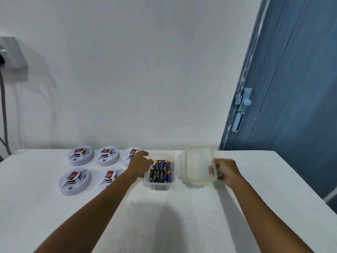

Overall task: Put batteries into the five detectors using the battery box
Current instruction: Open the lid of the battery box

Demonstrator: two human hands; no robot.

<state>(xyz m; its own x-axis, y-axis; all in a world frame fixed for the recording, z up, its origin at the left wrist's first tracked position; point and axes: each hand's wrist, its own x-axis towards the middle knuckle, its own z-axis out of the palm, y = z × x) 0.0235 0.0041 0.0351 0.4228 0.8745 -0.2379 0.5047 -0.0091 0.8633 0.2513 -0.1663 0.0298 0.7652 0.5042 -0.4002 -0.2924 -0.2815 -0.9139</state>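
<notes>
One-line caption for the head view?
Right hand holds the lid beside the open battery box; left hand at its edge.

No text can be read with certainty. Print is seen on the batteries [161, 172] in the box [160, 186], and red labels are seen on the detectors [75, 180], but all of it is too blurred.

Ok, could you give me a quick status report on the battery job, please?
Right hand holding lid beside box. Left hand at open battery box, batteries inside. Five detectors waiting left. Nothing blocking.
</notes>
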